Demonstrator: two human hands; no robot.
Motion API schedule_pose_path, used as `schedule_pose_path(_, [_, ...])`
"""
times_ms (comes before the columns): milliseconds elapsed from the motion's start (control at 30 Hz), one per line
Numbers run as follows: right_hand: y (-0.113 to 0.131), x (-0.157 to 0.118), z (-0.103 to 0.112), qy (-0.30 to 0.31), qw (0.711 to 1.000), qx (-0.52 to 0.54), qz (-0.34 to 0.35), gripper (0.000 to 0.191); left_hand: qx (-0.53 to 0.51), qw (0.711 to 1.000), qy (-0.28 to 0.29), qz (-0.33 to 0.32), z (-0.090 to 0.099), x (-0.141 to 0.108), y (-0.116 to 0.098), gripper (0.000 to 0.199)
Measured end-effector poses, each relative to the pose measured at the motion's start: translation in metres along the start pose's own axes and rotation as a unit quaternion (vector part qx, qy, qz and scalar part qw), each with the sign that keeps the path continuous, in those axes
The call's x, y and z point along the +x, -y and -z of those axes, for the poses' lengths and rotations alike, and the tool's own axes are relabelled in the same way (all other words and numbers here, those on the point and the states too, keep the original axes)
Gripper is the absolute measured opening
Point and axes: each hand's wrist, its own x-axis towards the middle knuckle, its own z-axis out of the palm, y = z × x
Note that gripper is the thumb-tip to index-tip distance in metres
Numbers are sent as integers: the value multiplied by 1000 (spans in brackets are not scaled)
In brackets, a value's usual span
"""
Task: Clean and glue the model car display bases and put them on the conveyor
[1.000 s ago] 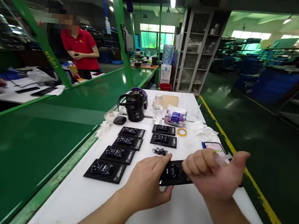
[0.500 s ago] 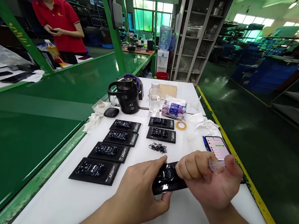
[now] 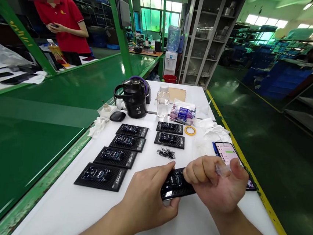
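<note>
My left hand [image 3: 149, 194] grips a black plaque with a glossy dark model car [image 3: 175, 179] on it, fingers along the far edge and thumb below. Curled over the plaque's right end is my right hand [image 3: 216, 182], its fingertips against the car. A clear, crumpled-looking plastic piece [image 3: 222, 170] shows between the right index finger and the raised thumb; the rest of it is hidden. On the left of the table lie several matching plaques [image 3: 99, 176] lettered "Utopia". Two more plaques [image 3: 169, 140] lie beyond my hands, near a small heap of black shreds [image 3: 166, 153].
A phone [image 3: 229, 156] with its screen lit lies at the right edge. Farther back are yellow tape [image 3: 190, 130], a tissue pack [image 3: 183, 112], a clear bottle [image 3: 163, 101], a black jug [image 3: 133, 98] and a mouse [image 3: 117, 116]. A person in a red shirt [image 3: 68, 24] stands far left.
Both hands and the held plaque have shifted only slightly, the right hand a little left and up. The view has tilted a touch. Both grips stay the same.
</note>
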Motion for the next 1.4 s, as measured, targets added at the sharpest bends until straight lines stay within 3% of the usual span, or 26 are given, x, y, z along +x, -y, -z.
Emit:
schedule_pose_path(533, [0,0,-1,-12,1000,-13,5,58,-2,1000,2,4,-1,0,-1,67])
schedule_pose_path(700, [-1,2,1,20,999,-30,0,57,-3,1000,2,9,-2,-1,1,66])
schedule_pose_path(800, [0,-1,0,71,987,-144,-26,60,-2,1000,13,23,-4,-2,3,66])
schedule_pose_path(933, [4,-6,1,150,927,-327,-109,60,2,992,100,78,-6,1,3,69])
schedule_pose_path(1000, [8,-4,10,103,935,-329,-84,52,2,987,135,88,-5,2,3,68])
schedule_pose_path(1067, [12,3,26,-36,945,-324,-13,44,-7,985,158,73,-2,1,6,68])
schedule_pose_path(1133, [16,15,47,-211,912,-349,52,41,-24,983,175,48,-1,-1,11,69])
schedule_pose_path(1200, [16,26,68,-318,862,-385,85,41,-30,983,179,25,-3,-1,16,69])
schedule_pose_path(1333, [5,41,97,-335,827,-449,51,46,-5,988,153,4,-8,4,17,66])
schedule_pose_path(1400, [-2,42,103,-328,810,-485,22,45,27,990,141,3,-1,5,16,67])
